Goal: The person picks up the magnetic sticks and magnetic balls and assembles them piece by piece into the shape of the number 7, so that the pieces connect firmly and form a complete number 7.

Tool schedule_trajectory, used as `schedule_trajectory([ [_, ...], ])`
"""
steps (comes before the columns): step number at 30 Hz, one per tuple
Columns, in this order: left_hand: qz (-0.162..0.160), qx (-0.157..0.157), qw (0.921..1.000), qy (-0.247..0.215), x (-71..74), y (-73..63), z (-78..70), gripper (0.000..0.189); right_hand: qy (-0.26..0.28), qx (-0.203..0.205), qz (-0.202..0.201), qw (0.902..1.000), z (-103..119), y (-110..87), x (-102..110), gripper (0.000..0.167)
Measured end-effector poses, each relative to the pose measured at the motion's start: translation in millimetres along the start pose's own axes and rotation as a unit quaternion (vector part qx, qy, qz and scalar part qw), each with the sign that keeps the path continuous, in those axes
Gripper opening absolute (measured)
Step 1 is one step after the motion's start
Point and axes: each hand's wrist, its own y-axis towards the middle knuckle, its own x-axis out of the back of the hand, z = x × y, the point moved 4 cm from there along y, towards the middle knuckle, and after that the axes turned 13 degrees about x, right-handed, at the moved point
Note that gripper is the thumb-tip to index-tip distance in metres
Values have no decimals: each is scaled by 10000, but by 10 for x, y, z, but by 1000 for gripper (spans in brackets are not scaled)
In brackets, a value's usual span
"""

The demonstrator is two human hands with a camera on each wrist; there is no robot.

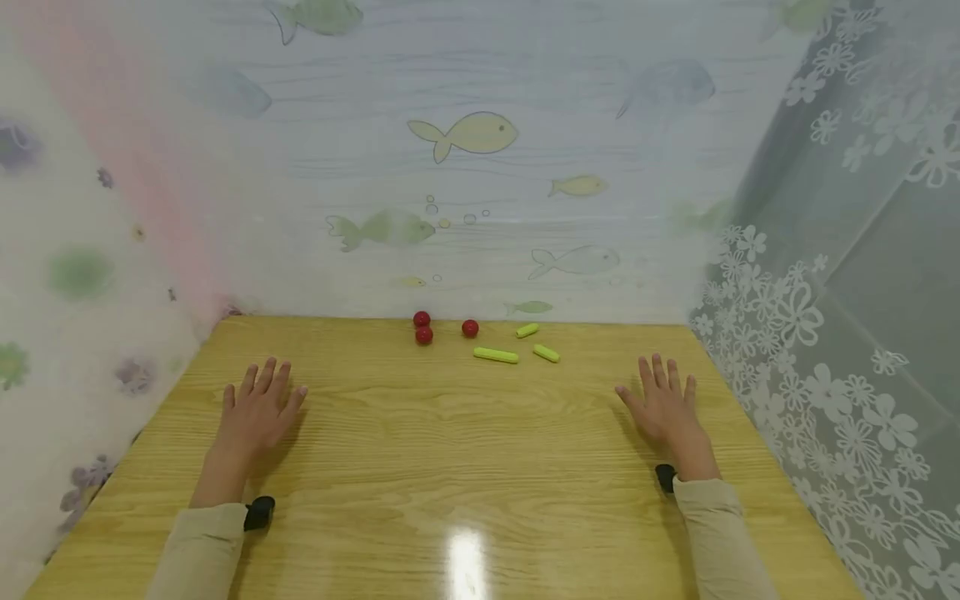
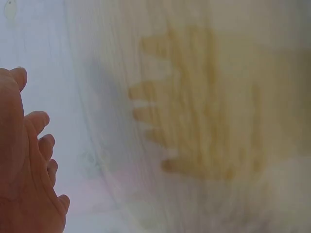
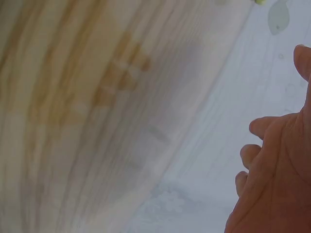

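table (image 1: 450,450) with red balls (image 1: 470,328), yellow-green sticks (image 1: 496,356), left grip (image 1: 257,415) spread, right grip (image 1: 669,413) likewise spread

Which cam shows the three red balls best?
Head view: all three red balls are in frame, near the far edge of the wood-grain table. Neither the left wrist nor the right wrist view shows any of them.
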Motion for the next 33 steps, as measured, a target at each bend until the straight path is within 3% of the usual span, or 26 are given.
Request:
schedule_trajectory([
  [10,95,-213,9997,-78,-25,51,-70,74,-28,231,85,9997,174,115,-70,86],
  [18,87,-644,9955,-687,-56,169,-187,67,512,639,119,9966,372,248,-156,83],
  [21,298,-720,9885,-1299,-67,227,-244,67,1009,976,44,9901,456,297,-195,80],
  [25,593,-543,9720,-2209,-52,279,-321,68,1732,1374,10,9753,582,340,-227,75],
  [29,488,-516,9549,-2884,-6,280,-366,60,2384,1483,85,9597,719,358,-242,71],
  [33,226,-553,9475,-3140,3,282,-385,52,2818,1388,86,9494,781,391,-307,72],
])
